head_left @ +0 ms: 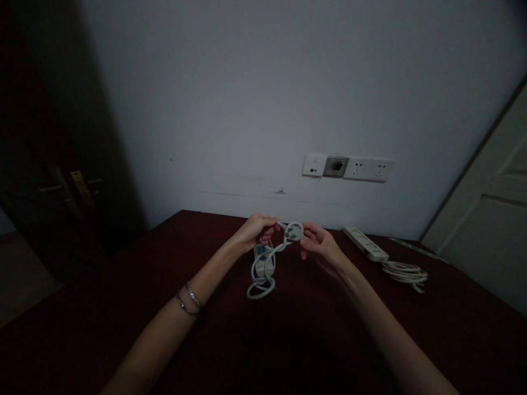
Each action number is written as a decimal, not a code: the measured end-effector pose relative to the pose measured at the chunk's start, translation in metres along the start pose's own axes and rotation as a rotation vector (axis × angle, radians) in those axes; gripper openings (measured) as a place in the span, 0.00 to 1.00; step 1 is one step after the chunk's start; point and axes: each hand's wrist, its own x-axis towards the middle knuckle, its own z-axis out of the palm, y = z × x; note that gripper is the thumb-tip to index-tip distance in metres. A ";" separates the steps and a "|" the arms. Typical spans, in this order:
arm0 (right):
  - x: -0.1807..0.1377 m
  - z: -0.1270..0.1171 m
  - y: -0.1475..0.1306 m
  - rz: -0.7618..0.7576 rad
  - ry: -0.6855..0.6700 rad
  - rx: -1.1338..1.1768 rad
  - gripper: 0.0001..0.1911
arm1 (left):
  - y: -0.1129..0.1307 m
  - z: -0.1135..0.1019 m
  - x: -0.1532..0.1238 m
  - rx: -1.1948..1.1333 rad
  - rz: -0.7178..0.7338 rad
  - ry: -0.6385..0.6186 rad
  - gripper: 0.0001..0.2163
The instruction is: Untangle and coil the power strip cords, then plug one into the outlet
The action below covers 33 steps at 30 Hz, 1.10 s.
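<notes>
1. The bare left hand (pixel 258 227) reaches in from the lower left, forearm slanting up and inward, with silvery bracelets (pixel 189 299) at the wrist; its thumb and index finger pinch a white, round-sectioned cable (pixel 282 247), the other fingers curled under.
2. The bare right hand (pixel 323 244) comes from the lower right, thumb and fingertips closed on the right edge of a pale plug with metal prongs (pixel 293 233).
3. The plug sits between the two hands, above the dark red tabletop (pixel 164 247), with a loop of cable around it.
4. The cable hangs below in loose, overlapping loops, smooth and dull in the dim light.
5. Behind those loops is a white, oblong power strip (pixel 259 267) with a bluish area near its far end, partly hidden; its sockets are too dark to make out.
</notes>
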 end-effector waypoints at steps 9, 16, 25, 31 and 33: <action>-0.001 -0.007 0.000 -0.008 0.022 -0.060 0.15 | 0.002 -0.011 -0.003 0.316 0.079 -0.186 0.11; 0.004 -0.013 0.003 -0.021 0.151 -0.114 0.15 | 0.007 -0.011 -0.010 0.410 0.058 -0.314 0.14; 0.004 0.000 -0.014 -0.019 0.261 -0.310 0.16 | -0.005 -0.010 0.004 0.650 0.126 0.026 0.14; 0.000 -0.003 -0.023 0.034 0.155 -0.291 0.12 | -0.012 -0.010 0.012 0.356 0.142 0.146 0.09; 0.000 -0.011 -0.025 0.063 0.135 -0.298 0.12 | -0.010 -0.009 0.012 0.216 0.147 0.156 0.08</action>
